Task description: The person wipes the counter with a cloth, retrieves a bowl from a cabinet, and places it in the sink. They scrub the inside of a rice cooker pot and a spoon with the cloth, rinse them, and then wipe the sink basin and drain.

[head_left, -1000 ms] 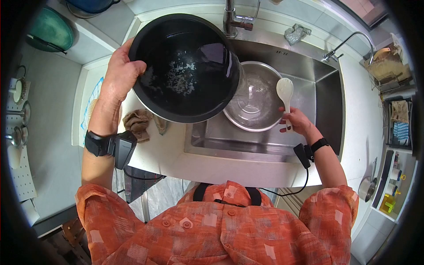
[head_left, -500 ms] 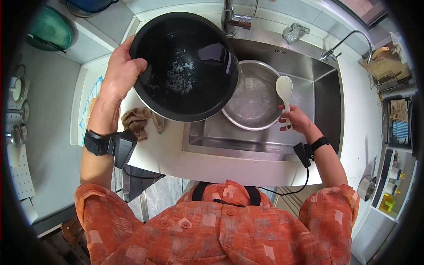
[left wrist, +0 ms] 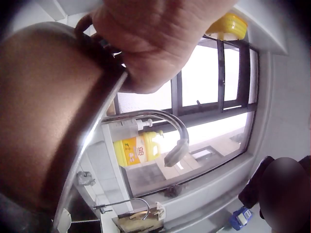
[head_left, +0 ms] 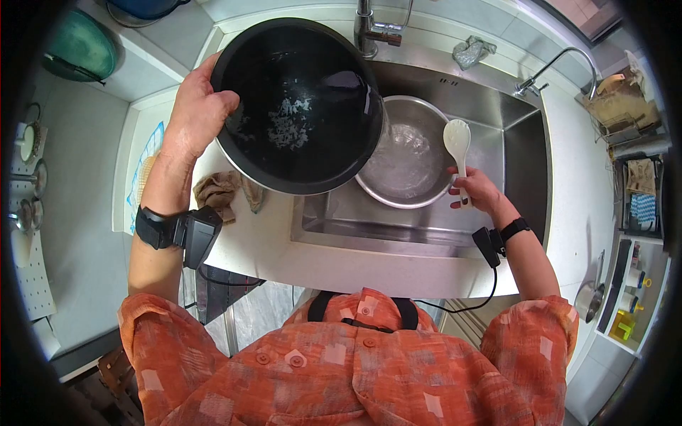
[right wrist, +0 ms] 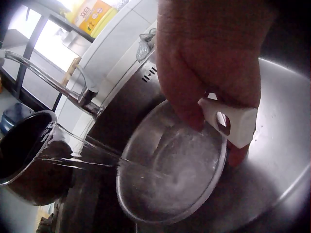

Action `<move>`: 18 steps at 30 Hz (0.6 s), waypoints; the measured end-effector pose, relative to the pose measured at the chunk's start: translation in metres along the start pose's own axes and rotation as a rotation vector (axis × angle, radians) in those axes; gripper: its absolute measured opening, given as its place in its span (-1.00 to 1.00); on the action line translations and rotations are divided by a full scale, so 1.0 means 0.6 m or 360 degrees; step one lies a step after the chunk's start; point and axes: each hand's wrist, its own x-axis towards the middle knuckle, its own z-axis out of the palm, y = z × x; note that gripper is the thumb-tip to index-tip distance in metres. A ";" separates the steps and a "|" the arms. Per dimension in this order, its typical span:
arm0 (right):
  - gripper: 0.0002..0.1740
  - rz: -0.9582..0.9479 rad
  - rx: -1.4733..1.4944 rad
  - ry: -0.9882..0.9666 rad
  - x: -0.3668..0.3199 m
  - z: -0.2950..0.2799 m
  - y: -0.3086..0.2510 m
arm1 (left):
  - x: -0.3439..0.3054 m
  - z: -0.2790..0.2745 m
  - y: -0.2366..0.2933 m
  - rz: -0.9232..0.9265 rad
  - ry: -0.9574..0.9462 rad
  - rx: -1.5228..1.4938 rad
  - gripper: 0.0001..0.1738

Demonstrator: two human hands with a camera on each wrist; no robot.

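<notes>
A dark rice cooker pot (head_left: 298, 153), tilted toward the right, holds water with white rice grains (head_left: 290, 122) at its bottom. My left hand (head_left: 201, 108) grips its rim at the left, thumb over the edge. From the pot's lip a stream of water (right wrist: 92, 154) runs into a round metal bowl (head_left: 398, 170) in the sink, where the water swirls. My right hand (head_left: 477, 190) holds a white rice paddle (head_left: 458, 142) by its handle, blade pointing away. The fingers of that hand are right at the bowl's right rim, the thumb on its inner side in the right wrist view.
The steel sink (head_left: 490, 213) surrounds the bowl. A tap (head_left: 369, 32) stands behind the pot, and a thinner curved tap (head_left: 568, 64) at the back right. A brown cloth (head_left: 217, 193) lies on the counter (head_left: 273, 248) below the pot. A crumpled plastic bag (head_left: 472, 51) sits behind the sink.
Water keeps flowing from the tilted pot, and the surface in the bowl swirls differently. Both hands keep their holds with hardly any movement; the whole view shifts slightly.
</notes>
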 end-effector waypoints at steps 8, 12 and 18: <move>-0.51 -0.0016 0.0011 -0.0005 0.000 -0.005 -0.001 | -0.001 0.007 0.005 0.0043 0.0004 -0.0024 -0.34; -0.51 -0.0020 0.0009 -0.0002 -0.001 -0.007 -0.001 | 0.002 0.010 0.007 0.0070 -0.0001 0.0048 -0.36; -0.54 -0.0046 0.0010 -0.0007 -0.005 -0.010 -0.001 | 0.000 0.016 0.017 0.0085 0.0013 0.0103 -0.40</move>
